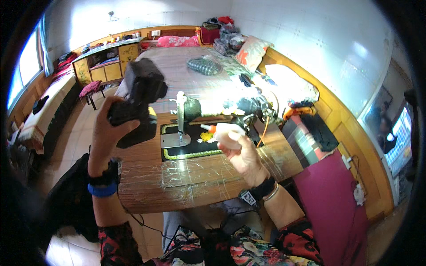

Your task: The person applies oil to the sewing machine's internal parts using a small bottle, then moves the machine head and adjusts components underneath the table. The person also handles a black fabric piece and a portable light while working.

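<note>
My left hand (105, 133) is raised at the table's left side, its fingers and thumb wrapped round a bulky black object (144, 82) whose exact kind I cannot make out. My right hand (245, 163) grips a small white squeeze bottle (228, 135) with a red collar and a pale nozzle pointing left. Just beyond the bottle stands a sewing machine (193, 107), its needle end over a metal plate (175, 140). On the machine's black bed, yellow decoration (206, 137) shows near the nozzle. Both wrists wear dark bands.
The wooden sewing table (191, 177) has a scratched clear cover. Behind it spreads a bed (173, 66) with a checked bundle (204, 65) and pillows. An orange cord (264, 131) hangs by the machine. A magenta panel (330, 190) stands right, a stool (91, 89) left.
</note>
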Demonstrator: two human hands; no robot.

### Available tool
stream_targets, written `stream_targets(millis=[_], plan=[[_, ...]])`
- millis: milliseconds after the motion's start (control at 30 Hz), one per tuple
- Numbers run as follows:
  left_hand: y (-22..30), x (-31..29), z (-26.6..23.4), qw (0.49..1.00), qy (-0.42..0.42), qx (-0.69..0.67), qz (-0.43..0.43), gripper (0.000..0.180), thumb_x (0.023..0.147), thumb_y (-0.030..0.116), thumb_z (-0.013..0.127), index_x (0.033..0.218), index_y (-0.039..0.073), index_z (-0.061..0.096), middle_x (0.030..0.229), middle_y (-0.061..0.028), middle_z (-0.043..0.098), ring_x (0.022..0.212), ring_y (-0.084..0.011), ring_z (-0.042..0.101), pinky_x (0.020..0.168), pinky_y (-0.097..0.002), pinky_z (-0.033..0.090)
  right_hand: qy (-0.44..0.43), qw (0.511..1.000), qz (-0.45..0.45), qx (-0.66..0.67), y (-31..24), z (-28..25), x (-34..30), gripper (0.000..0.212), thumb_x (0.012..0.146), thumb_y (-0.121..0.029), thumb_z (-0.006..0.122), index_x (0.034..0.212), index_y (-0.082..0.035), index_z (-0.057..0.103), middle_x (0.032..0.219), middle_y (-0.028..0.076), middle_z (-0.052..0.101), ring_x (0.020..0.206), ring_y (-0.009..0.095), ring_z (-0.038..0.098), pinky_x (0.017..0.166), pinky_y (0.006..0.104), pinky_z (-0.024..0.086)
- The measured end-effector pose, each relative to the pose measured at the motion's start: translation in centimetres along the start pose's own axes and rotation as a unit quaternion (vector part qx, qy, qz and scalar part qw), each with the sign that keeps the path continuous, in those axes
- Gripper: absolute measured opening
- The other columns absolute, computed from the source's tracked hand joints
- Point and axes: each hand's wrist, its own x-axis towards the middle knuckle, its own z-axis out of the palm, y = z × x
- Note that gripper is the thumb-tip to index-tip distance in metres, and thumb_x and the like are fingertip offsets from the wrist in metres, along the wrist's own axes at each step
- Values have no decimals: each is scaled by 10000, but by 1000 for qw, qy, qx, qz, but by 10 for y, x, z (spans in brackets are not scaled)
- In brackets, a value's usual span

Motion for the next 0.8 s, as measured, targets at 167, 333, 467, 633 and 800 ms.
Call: stream_targets(millis=[167, 333, 467, 633, 800], plan=[[-11, -55, 9, 999, 17, 15, -39, 527, 780, 80, 852, 1214, 84, 553, 1073, -61, 671, 949, -159, 679, 823, -294, 580, 48, 995, 64, 54, 13, -30, -55, 421, 891, -130, 738, 1285, -73, 602, 1250, 80, 637, 1150, 229, 626, 921, 386, 595], [-22, -101, 22, 997, 19, 23, -71, 566, 765, 53, 853, 1229, 84, 529, 1053, -47, 638, 947, -144, 650, 850, -289, 566, 74, 994, 54, 68, 15, -59, -70, 376, 918, -121, 712, 1273, -48, 612, 1235, 88, 656, 1124, 228, 647, 911, 371, 593], [-15, -117, 40, 997, 28, 4, -77, 581, 748, 49, 862, 1225, 87, 534, 1049, -28, 598, 988, -136, 618, 868, -286, 537, 89, 993, 37, 71, 10, -63, -68, 347, 933, -110, 696, 1267, -59, 618, 1204, 78, 668, 1066, 200, 654, 870, 363, 579], [18, -101, 63, 999, 15, -2, -40, 597, 728, 16, 862, 1226, 82, 540, 1061, -29, 603, 996, -123, 614, 869, -280, 524, 153, 982, -103, -30, -45, -49, -34, 75, 997, -60, 609, 1069, -44, 624, 1057, 69, 686, 930, 164, 676, 797, 325, 566], [48, -57, 92, 998, -37, -15, 46, 586, 725, 26, 868, 1215, 58, 547, 1045, -27, 619, 970, -102, 614, 855, -260, 513, 27, 913, -339, -225, -119, -37, 18, 292, 930, 19, 648, 1217, 50, 609, 1065, 104, 701, 917, 179, 697, 807, 290, 589]])
